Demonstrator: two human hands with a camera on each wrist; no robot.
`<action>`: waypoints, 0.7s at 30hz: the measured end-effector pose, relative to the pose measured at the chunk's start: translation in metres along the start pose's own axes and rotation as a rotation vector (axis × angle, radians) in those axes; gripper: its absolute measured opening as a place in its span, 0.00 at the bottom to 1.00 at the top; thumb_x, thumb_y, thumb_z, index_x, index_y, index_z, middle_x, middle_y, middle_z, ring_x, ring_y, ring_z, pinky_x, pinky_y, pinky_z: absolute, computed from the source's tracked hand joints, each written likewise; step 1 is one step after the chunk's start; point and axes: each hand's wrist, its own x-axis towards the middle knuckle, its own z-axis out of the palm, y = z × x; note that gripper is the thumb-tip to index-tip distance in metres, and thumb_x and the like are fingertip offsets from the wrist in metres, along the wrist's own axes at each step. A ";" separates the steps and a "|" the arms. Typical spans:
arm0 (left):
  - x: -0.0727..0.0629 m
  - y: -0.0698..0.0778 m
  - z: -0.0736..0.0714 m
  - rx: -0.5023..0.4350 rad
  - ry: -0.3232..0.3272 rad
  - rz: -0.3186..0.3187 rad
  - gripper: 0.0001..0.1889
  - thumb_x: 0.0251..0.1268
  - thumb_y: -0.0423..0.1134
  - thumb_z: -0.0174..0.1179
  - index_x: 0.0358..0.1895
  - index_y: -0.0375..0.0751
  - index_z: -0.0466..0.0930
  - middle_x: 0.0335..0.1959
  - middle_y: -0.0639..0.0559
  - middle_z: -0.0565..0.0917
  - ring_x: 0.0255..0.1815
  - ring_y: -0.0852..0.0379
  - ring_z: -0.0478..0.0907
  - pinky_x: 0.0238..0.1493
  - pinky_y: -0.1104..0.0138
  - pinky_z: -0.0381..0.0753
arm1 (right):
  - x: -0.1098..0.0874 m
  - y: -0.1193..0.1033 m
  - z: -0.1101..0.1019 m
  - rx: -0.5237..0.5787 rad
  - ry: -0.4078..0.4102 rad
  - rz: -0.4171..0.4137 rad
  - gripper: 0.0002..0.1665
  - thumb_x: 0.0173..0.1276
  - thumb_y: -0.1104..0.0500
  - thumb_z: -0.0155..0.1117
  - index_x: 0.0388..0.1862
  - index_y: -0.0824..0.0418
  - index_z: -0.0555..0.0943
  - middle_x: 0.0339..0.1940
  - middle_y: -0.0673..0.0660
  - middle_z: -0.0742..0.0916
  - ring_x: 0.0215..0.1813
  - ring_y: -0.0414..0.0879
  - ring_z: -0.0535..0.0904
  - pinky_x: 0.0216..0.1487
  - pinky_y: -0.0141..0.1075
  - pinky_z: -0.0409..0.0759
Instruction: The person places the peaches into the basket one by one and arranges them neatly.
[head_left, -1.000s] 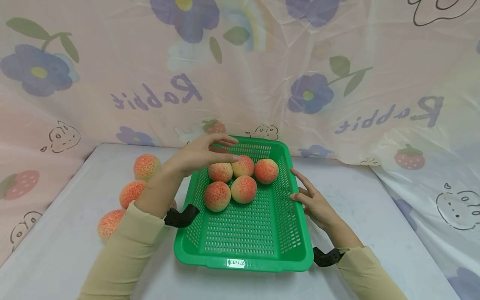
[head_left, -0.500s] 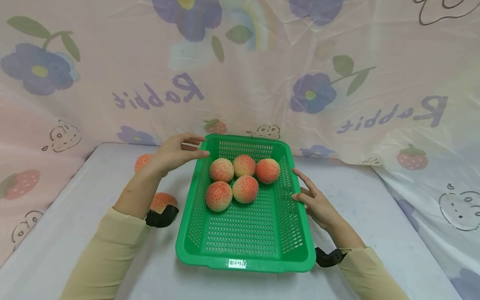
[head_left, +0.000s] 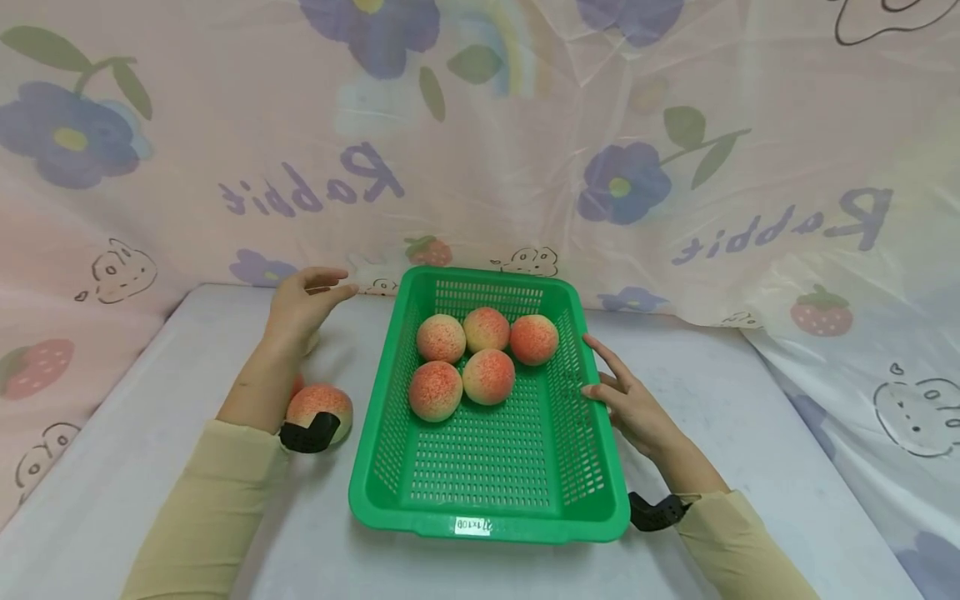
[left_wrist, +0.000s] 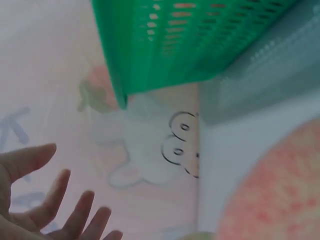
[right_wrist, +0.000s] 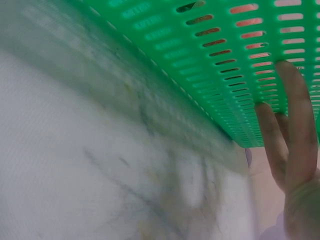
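A green plastic basket (head_left: 480, 521) stands mid-table, with several red-and-yellow peaches (head_left: 489, 377) grouped toward its far end. To its left, my left hand (head_left: 300, 310) hovers over the far part of the table, fingers spread and holding nothing. The left wrist view shows this empty hand (left_wrist: 55, 212), with a peach (left_wrist: 280, 195) large at lower right. Beside my left wrist lies another peach (head_left: 322, 404); more are mostly hidden behind that hand and forearm. My right hand (head_left: 633, 412) rests against the basket's right side, its extended fingers (right_wrist: 300, 110) touching the slotted outer wall.
A white cloth-covered table (head_left: 697, 367) bears everything. Close behind it hangs a printed curtain (head_left: 480, 167) with flowers and rabbits, which also closes off both sides. A black wrist strap (head_left: 311, 433) sits on the left wrist, and another strap (head_left: 656, 512) on the right.
My left hand has moved left, from above the peaches in the basket to over the loose ones on the table. The right hand and the basket have stayed in place.
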 end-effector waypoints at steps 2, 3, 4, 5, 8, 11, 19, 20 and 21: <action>0.003 -0.005 -0.002 -0.025 0.049 -0.024 0.27 0.66 0.44 0.60 0.65 0.37 0.71 0.69 0.39 0.66 0.70 0.42 0.60 0.69 0.51 0.62 | 0.000 0.000 0.000 0.000 -0.002 -0.001 0.46 0.72 0.64 0.54 0.78 0.37 0.43 0.69 0.73 0.64 0.47 0.45 0.82 0.42 0.43 0.84; 0.004 -0.008 -0.003 -0.038 0.074 -0.037 0.27 0.66 0.45 0.60 0.65 0.37 0.71 0.70 0.40 0.65 0.70 0.43 0.59 0.70 0.52 0.61 | 0.000 0.000 0.000 0.000 -0.002 -0.002 0.46 0.72 0.64 0.54 0.78 0.37 0.44 0.68 0.73 0.64 0.47 0.45 0.82 0.42 0.43 0.84; 0.005 -0.010 -0.004 -0.050 0.098 -0.052 0.28 0.66 0.46 0.60 0.66 0.37 0.70 0.70 0.40 0.64 0.71 0.43 0.58 0.70 0.52 0.61 | 0.001 0.000 -0.001 0.000 -0.001 -0.001 0.46 0.72 0.64 0.54 0.78 0.37 0.44 0.68 0.73 0.64 0.47 0.45 0.82 0.42 0.43 0.84; 0.006 -0.013 -0.005 -0.067 0.121 -0.069 0.29 0.65 0.47 0.60 0.66 0.38 0.69 0.71 0.41 0.63 0.72 0.43 0.57 0.71 0.53 0.60 | 0.001 -0.001 -0.001 0.001 0.000 0.001 0.46 0.72 0.64 0.54 0.78 0.37 0.44 0.68 0.73 0.64 0.47 0.45 0.82 0.42 0.43 0.84; 0.010 -0.019 -0.008 -0.125 0.169 -0.128 0.33 0.64 0.50 0.61 0.70 0.42 0.65 0.75 0.45 0.56 0.76 0.45 0.48 0.73 0.54 0.57 | 0.001 -0.001 0.000 0.005 0.006 0.007 0.47 0.71 0.63 0.55 0.78 0.37 0.44 0.68 0.72 0.65 0.47 0.45 0.82 0.42 0.43 0.84; 0.013 -0.025 -0.010 -0.169 0.191 -0.194 0.39 0.62 0.53 0.62 0.74 0.48 0.58 0.78 0.49 0.47 0.78 0.47 0.40 0.74 0.55 0.53 | 0.001 0.000 0.000 0.007 0.007 0.011 0.47 0.71 0.64 0.55 0.78 0.38 0.44 0.67 0.71 0.66 0.47 0.45 0.82 0.42 0.42 0.84; 0.022 -0.041 -0.019 -0.084 0.165 -0.331 0.49 0.59 0.60 0.61 0.78 0.52 0.42 0.79 0.44 0.36 0.77 0.39 0.31 0.73 0.43 0.48 | 0.001 0.001 0.000 0.005 0.014 0.005 0.47 0.71 0.64 0.54 0.78 0.38 0.44 0.67 0.70 0.67 0.47 0.45 0.82 0.42 0.43 0.84; 0.023 -0.042 -0.019 -0.078 0.158 -0.345 0.49 0.60 0.59 0.61 0.78 0.51 0.41 0.78 0.44 0.36 0.77 0.39 0.31 0.73 0.43 0.47 | 0.001 0.001 0.000 0.004 0.014 0.004 0.47 0.71 0.64 0.54 0.78 0.38 0.44 0.67 0.70 0.67 0.47 0.45 0.82 0.42 0.43 0.84; 0.024 -0.044 -0.020 -0.071 0.152 -0.353 0.49 0.61 0.57 0.60 0.78 0.50 0.40 0.78 0.43 0.36 0.77 0.38 0.32 0.74 0.44 0.46 | 0.001 0.001 0.000 0.005 0.014 0.005 0.47 0.71 0.64 0.54 0.78 0.38 0.44 0.67 0.71 0.67 0.47 0.45 0.82 0.42 0.43 0.84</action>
